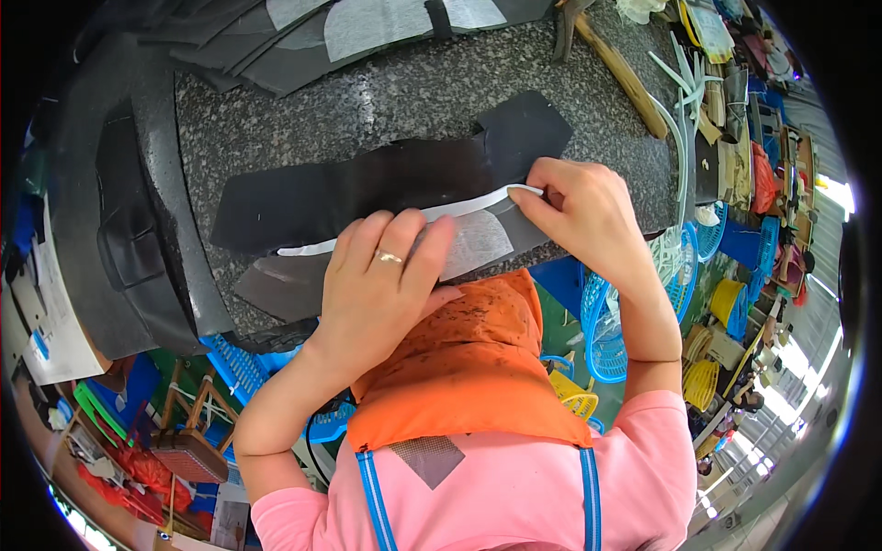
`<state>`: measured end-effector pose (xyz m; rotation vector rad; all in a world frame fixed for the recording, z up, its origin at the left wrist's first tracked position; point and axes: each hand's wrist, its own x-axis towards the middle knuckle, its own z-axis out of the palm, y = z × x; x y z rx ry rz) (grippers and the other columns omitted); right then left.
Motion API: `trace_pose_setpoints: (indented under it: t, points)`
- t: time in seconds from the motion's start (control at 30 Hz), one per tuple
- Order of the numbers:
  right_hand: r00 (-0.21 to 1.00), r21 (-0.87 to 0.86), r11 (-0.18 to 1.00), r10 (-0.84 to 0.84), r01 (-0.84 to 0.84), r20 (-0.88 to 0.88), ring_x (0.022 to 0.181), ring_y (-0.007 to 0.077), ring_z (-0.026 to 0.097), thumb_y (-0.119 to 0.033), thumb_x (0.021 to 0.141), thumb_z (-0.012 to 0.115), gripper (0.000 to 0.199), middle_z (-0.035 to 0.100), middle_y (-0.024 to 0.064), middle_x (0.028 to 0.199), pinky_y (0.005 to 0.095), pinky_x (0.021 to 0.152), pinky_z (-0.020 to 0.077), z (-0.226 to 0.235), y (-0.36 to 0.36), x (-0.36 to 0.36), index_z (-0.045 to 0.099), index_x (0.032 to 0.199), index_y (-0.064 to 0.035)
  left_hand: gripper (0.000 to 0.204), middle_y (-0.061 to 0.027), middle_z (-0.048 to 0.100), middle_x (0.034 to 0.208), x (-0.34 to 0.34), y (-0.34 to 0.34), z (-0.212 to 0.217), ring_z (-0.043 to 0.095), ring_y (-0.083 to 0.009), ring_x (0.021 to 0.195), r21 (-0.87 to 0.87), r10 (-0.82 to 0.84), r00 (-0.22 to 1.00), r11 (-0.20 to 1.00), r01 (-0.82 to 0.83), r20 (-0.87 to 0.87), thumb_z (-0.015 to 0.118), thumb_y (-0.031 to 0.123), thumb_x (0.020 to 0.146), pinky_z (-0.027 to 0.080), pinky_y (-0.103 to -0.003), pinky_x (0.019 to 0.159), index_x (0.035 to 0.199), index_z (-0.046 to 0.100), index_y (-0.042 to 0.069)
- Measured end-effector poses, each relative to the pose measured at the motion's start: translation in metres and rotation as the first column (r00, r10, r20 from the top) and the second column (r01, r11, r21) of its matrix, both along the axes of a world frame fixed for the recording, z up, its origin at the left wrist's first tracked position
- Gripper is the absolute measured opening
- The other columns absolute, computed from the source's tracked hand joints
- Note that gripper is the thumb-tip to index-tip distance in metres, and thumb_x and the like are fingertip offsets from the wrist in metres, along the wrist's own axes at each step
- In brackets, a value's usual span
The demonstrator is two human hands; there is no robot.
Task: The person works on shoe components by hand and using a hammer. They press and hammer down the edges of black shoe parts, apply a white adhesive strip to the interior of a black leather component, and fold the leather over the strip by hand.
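A flat black piece (367, 184), apparently leather or a similar sheet, lies across the speckled stone tabletop (285, 124). Along its near edge runs a narrow white strip (478, 200). Thumb and fingers of my right hand (585, 213) pinch the strip's right end by the edge of the piece. My left hand (375, 280), with a ring on one finger, lies with fingers stretched over the strip's middle and hides part of it. Nearer to me sits a dark layer with a pale grey patch (484, 244), partly under the left hand.
Several stacked dark pieces with pale patches (367, 32) lie at the far edge. A wooden stick (620, 73) and pale green strips (684, 87) are at the far right. Blue baskets (606, 335) stand below the right edge. A folded black sheet (129, 220) hangs at the left.
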<state>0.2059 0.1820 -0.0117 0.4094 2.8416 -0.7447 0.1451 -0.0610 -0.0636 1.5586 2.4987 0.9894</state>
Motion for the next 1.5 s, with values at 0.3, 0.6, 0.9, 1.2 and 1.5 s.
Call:
trace_pose_setpoints:
  t: [0.3, 0.6, 0.9, 1.2, 1.5]
  points:
    - [0.866, 0.309, 0.895, 0.41, -0.321, -0.288, 0.113, 0.0327, 0.055, -0.025, 0.074, 0.077, 0.054, 0.059, 0.0127, 0.121, 0.0436, 0.1, 0.0405, 0.024, -0.048, -0.04, 0.06, 0.121, -0.0047, 0.027, -0.0165, 0.067, 0.114, 0.018, 0.001, 0.016, 0.063, -0.0315, 0.099, -0.039, 0.119, 0.98, 0.991, -0.126, -0.157, 0.073, 0.009, 0.075, 0.052, -0.043, 0.076, 0.098, 0.065, -0.002]
    - [0.703, 0.227, 0.798, 0.6, -0.558, -0.382, 0.102, 0.0253, 0.056, -0.016, 0.077, 0.067, 0.017, 0.063, 0.0097, 0.098, 0.0453, 0.096, 0.045, 0.007, -0.076, -0.053, 0.067, 0.088, -0.0027, 0.025, -0.0118, 0.066, 0.123, 0.03, -0.071, -0.014, 0.06, -0.0326, 0.111, 0.02, 0.396, 0.896, 0.916, -0.4, -0.199, 0.069, 0.009, 0.08, 0.042, -0.043, 0.097, 0.105, 0.07, 0.008]
    - [0.492, 0.085, 0.565, 0.774, -0.821, -0.399, 0.099, 0.0283, 0.065, -0.012, 0.074, 0.062, 0.031, 0.063, 0.018, 0.12, 0.0382, 0.087, 0.0556, -0.008, -0.073, -0.018, 0.067, 0.098, 0.0087, 0.056, -0.0265, 0.056, 0.129, 0.01, -0.077, 0.011, 0.062, -0.0385, 0.108, 0.022, 0.519, 0.812, 0.839, -0.544, 0.268, 0.075, -0.004, 0.067, 0.052, -0.043, 0.09, 0.121, 0.06, -0.004]
    - [0.508, 0.082, 0.529, 0.841, -0.845, -0.189, 0.097, 0.0229, 0.06, -0.019, 0.074, 0.059, 0.023, 0.064, 0.0167, 0.122, 0.0333, 0.087, 0.0513, 0.008, -0.08, -0.032, 0.064, 0.086, 0.0002, 0.055, -0.0111, 0.063, 0.123, -0.006, -0.095, 0.019, 0.065, -0.0303, 0.101, -0.246, 0.087, 0.974, 0.959, -0.139, -0.208, 0.075, 0.016, 0.065, 0.051, -0.044, 0.093, 0.117, 0.065, 0.003]
    - [0.512, 0.269, 0.647, 0.743, -0.713, -0.432, 0.09, 0.0219, 0.06, -0.019, 0.069, 0.064, 0.019, 0.067, 0.0098, 0.104, 0.0388, 0.093, 0.0475, 0.019, -0.081, -0.027, 0.063, 0.082, -0.005, 0.08, -0.0171, 0.056, 0.131, 0.014, -0.032, 0.03, 0.055, -0.0368, 0.111, 0.064, 0.207, 0.921, 0.969, -0.24, 0.33, 0.08, 0.008, 0.063, 0.044, -0.044, 0.096, 0.137, 0.052, 0.003]
